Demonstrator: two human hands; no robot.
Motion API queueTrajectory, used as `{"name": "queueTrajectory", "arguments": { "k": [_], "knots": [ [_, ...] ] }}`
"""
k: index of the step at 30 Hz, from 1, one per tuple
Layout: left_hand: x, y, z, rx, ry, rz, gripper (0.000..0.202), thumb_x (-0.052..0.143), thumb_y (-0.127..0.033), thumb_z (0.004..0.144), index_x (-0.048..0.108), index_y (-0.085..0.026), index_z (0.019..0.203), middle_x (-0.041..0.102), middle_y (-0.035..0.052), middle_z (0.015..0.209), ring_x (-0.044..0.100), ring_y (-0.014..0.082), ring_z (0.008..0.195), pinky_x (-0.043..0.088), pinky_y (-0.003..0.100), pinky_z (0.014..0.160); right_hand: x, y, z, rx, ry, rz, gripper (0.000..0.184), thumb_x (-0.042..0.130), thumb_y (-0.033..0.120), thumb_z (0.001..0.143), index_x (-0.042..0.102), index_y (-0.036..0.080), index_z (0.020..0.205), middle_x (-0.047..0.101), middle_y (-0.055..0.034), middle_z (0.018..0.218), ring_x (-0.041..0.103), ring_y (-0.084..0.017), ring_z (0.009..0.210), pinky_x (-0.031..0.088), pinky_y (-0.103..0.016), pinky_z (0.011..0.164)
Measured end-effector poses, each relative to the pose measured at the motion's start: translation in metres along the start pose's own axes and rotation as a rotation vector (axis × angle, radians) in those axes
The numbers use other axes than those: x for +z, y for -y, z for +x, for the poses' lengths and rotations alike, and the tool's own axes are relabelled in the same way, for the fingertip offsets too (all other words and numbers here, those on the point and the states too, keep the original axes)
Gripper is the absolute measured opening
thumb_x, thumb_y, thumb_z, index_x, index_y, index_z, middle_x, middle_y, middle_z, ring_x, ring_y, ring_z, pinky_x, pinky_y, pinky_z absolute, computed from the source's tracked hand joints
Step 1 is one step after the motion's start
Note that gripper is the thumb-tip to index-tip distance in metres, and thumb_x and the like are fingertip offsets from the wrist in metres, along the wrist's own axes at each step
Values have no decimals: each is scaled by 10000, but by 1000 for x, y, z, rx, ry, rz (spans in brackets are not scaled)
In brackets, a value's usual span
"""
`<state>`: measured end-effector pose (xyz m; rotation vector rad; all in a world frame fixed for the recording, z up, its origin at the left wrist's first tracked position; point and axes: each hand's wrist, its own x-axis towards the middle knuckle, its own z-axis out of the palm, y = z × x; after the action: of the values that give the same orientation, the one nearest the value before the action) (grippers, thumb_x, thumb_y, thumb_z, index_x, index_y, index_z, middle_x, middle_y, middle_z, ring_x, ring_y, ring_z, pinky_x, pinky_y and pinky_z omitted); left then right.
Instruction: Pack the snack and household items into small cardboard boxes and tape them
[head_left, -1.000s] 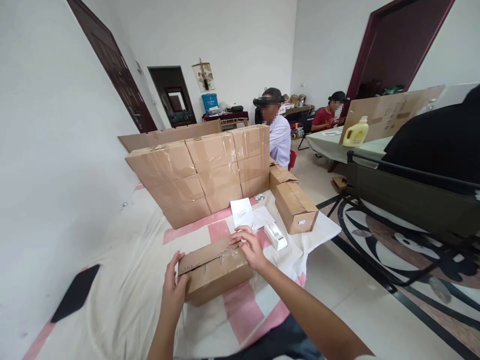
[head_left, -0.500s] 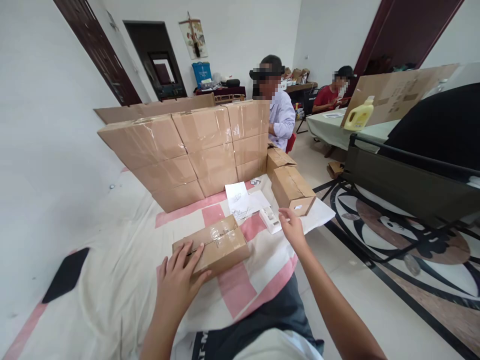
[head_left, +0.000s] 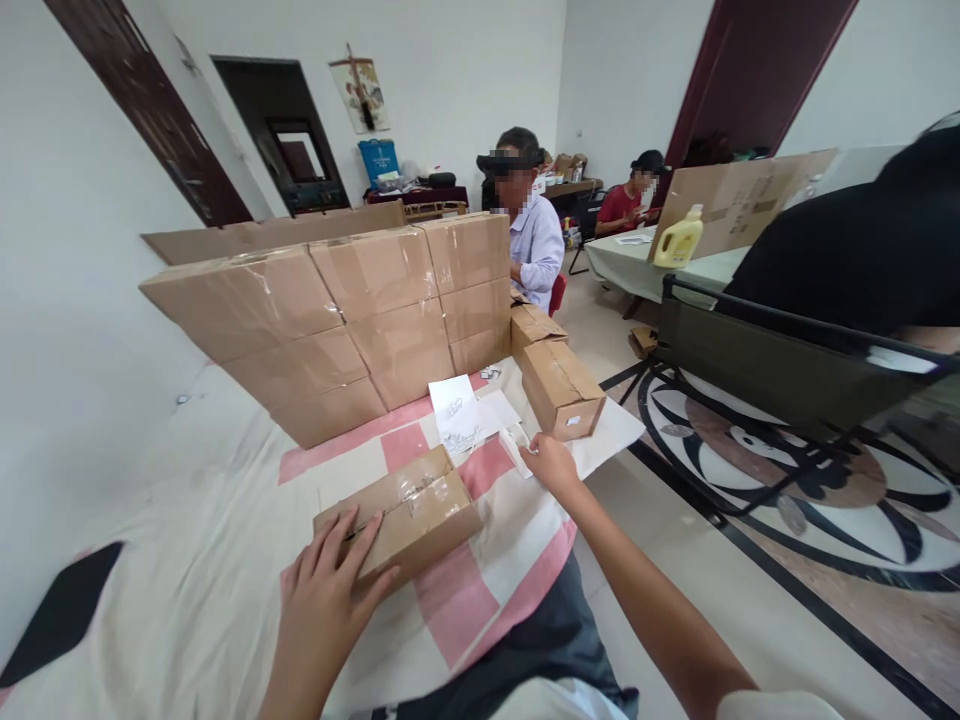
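Observation:
A taped cardboard box (head_left: pixel 420 510) lies on the pink-and-white cloth in front of me. My left hand (head_left: pixel 334 570) rests on its left end, fingers spread over the top and thumb along the near side. To the right of the box, my right hand (head_left: pixel 551 465) has its fingers closed on a small white boxy item (head_left: pixel 516 448). That item is partly hidden by the fingers, and its exact kind is unclear. Just beyond it lie white paper sheets (head_left: pixel 456 408) with thin, wiry-looking bits on them.
Stacked cardboard boxes (head_left: pixel 390 310) form a wall across the back of the cloth-covered table (head_left: pixel 225 570). Another carton (head_left: pixel 562 390) stands at the right edge. A dark flat pad (head_left: pixel 64 610) lies far left. People sit beyond, and a folding chair (head_left: pixel 780 370) stands to the right.
My right hand has come down and closed on the white item, which now looks tilted. My left hand stays on the box. The whole view has shifted a little.

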<state>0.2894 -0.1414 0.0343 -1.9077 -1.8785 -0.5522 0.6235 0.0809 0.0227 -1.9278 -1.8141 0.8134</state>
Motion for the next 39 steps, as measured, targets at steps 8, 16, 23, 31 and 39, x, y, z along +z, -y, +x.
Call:
{"name": "queueTrajectory", "arguments": {
  "k": [8,16,23,31,39],
  "knots": [
    [5,4,3,44,-42,-80,589,506,-576,958,473,-388,1515,546,105,1503,570,365,1261,489,507,974,-12,1,15,204,202,271,367,651,396,998,629,158,1277,652,-93,1255,671,-229,1060,596,-427,896],
    [1,-3,3,64,-61,-238,640,565,-536,952,407,-407,1559,510,107,1523,514,397,1345,440,582,1095,-21,9,16,360,291,412,351,646,392,1003,631,154,1261,663,-93,1215,679,-209,1018,603,-406,867],
    [-2,-2,-1,40,0,-269,684,633,-488,936,392,-402,1570,443,82,1590,462,399,1410,407,603,1148,-24,16,17,450,265,452,279,648,385,1007,661,130,1118,690,-47,1006,678,-142,807,604,-303,710],
    [-15,-8,5,58,-15,-237,602,719,-306,907,529,-304,1478,522,142,1517,499,400,1381,446,566,1121,-26,3,10,441,217,643,188,680,257,989,645,115,869,660,23,756,657,-97,640,601,-248,628],
    [-16,-5,7,73,5,-237,630,783,-320,854,569,-280,1446,532,160,1509,511,414,1363,459,574,1110,-16,-23,-10,295,153,845,623,989,388,610,399,202,538,595,5,589,743,-175,704,655,-251,730]
  ]
}}
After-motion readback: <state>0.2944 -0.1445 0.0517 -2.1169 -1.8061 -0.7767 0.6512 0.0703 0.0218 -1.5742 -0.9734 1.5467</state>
